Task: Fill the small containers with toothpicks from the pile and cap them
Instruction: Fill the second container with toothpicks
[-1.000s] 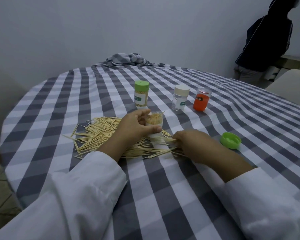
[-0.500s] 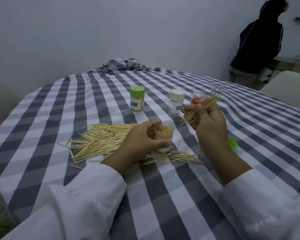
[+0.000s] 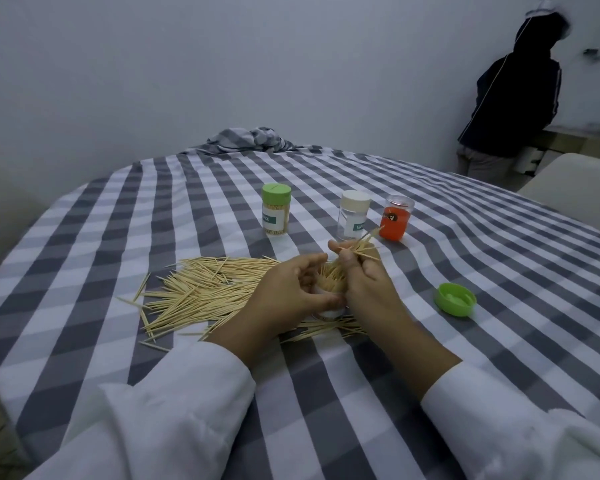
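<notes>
At a checked-cloth table (image 3: pixel 499 271), the left hand (image 3: pixel 284 292) wraps its grip round a small open container (image 3: pixel 329 289) beside the toothpick pile (image 3: pixel 205 289), while the right hand (image 3: pixel 368 282) pinches a splayed bundle of toothpicks (image 3: pixel 361 245) into its mouth, where stray ends could catch the rim and spill.

Checked tablecloth (image 3: pixel 153 209), toothpick pile (image 3: pixel 205 292), three containers, green cap (image 3: pixel 455 300)

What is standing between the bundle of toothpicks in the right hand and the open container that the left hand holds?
Nothing visible. The right hand pinches the bundle of toothpicks directly over the open container, which the left hand grips. The container's mouth is uncapped; toothpicks already stand inside it.
</notes>
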A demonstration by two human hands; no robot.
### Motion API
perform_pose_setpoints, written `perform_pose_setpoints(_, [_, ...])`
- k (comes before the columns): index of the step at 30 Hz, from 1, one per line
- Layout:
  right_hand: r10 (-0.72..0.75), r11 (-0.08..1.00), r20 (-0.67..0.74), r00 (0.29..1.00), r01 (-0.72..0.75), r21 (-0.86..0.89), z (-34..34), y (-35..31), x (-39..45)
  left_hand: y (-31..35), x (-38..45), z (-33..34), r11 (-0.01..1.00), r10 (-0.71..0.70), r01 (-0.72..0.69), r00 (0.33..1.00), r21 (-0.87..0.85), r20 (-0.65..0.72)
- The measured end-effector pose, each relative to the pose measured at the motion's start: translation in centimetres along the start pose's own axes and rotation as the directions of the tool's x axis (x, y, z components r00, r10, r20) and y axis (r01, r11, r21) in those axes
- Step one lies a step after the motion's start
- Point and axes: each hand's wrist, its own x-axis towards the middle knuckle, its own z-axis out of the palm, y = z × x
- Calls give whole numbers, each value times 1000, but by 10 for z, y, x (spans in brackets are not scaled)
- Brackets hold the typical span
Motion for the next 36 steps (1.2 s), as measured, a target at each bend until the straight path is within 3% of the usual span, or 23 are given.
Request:
perform_pose_setpoints(8, [-53,998,-133,990,49,-29,-6,-1,0,-2,2,0,1000,-14,15,1000,-21,12])
perform_pose_setpoints(11, [21,999,-57,998,-22,-30,-8,-2,0,-3,2,0,1000,-13,13,1000,-12,12])
perform_pose_setpoints(16, [137,981,10,991,-137,136,-9,-8,3,-2,2,0,1000,-16,16,1000,-8,22])
perform_pose_setpoints(20, [204,977,99,974,-210,47,-11,-6,8,-2,2,-1,1000,-16,16,999,3,28])
perform_pose_setpoints(22, [207,972,95,974,-215,94,-11,-4,7,-2,2,-1,1000,-16,16,1000,4,24])
perform_pose_setpoints(25, [159,977,-7,987,-156,145,-12,-1,8,-1,1,-1,1000,-26,25,1000,4,13])
perform_pose_setpoints(29, [-47,999,-215,976,48,1,-11,3,3,0,1,-1,1000,-23,23,1000,-1,9])
perform_pose_setpoints(34, [-79,993,75,994,85,-82,-1,6,-6,1,0,-1,997,12,-12,1000,76,4])
perform_pose_setpoints(36, [-61,997,92,994,64,-32,-3,2,-1,1,0,-2,998,5,-5,1000,66,8])
